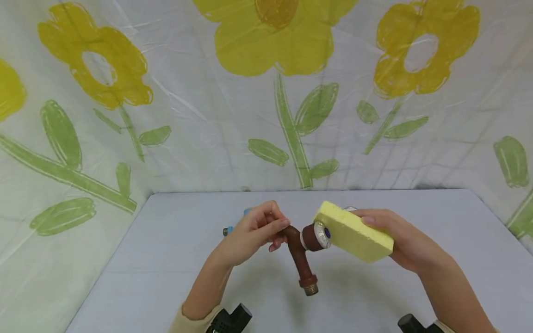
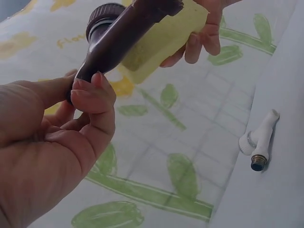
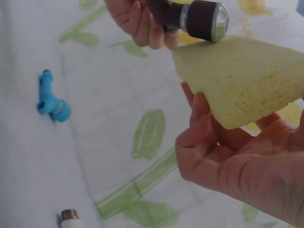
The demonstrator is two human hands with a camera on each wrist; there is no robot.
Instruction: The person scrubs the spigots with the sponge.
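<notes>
My left hand [image 1: 253,231] pinches one end of a brown tap [image 1: 298,254] between thumb and fingers, holding it up over the table. The tap's threaded end [image 1: 310,289] points down, and its round knob [image 1: 315,236], with a silver rim and a dark blue centre, faces right. My right hand [image 1: 401,238] grips a yellow sponge [image 1: 362,236] by its far end, thumb on top and fingers beneath. In the right wrist view the knob lies right at the broad face of the sponge [image 3: 247,80].
A blue tap [image 3: 53,100] lies on the table, mostly hidden behind my left hand in the head view. A white tap [image 2: 261,137] with a threaded end lies on the table [image 1: 166,259] too, behind my right hand. A flower-patterned sheet [image 1: 187,115] hangs behind the table.
</notes>
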